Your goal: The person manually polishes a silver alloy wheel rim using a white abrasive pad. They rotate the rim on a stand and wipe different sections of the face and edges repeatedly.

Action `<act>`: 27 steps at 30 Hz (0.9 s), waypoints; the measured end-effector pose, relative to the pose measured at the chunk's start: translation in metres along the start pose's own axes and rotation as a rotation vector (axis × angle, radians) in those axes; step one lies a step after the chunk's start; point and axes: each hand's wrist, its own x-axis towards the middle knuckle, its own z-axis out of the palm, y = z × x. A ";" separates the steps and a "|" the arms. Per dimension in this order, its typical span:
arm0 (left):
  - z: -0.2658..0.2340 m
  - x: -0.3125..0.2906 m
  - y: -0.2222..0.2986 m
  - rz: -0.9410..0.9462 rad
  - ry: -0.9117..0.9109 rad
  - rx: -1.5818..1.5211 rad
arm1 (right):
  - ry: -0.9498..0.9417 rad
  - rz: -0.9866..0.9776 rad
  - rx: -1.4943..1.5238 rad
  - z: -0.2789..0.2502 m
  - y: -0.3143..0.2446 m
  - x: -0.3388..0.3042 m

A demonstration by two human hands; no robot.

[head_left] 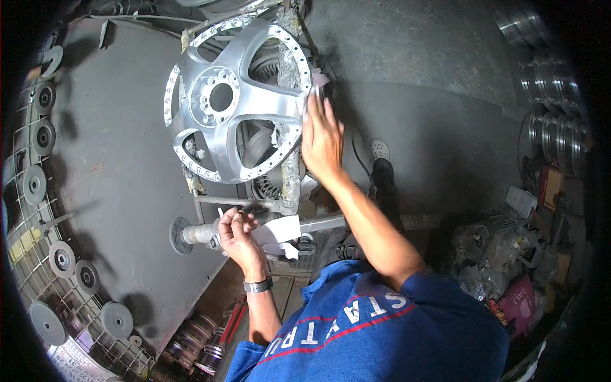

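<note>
A silver five-spoke wheel face (267,100) with holes round its rim rests on a crusted metal stand (289,178). My right hand (323,137) lies with fingers stretched out along the wheel's right edge. At its fingertips shows a pale sliver, too small to name. Below the wheel, my left hand (237,234) is closed, fingers curled, with a small white strip (221,212) sticking up from them. Beside that hand, white paper sheets (280,230) lie over a metal bar. Left of it is a grey round disc (181,235) on a shaft.
Several grey discs (47,323) hang on a wire mesh (32,261) along the left. Shiny wheel rims (557,143) are stacked at the far right, above plastic-wrapped items (484,254). A shoe (380,150) stands on the floor right of the stand. More rims (191,340) lie at lower left.
</note>
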 end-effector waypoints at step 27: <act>-0.004 0.007 0.003 0.008 0.060 0.041 | -0.178 -0.439 -0.210 0.044 -0.068 0.029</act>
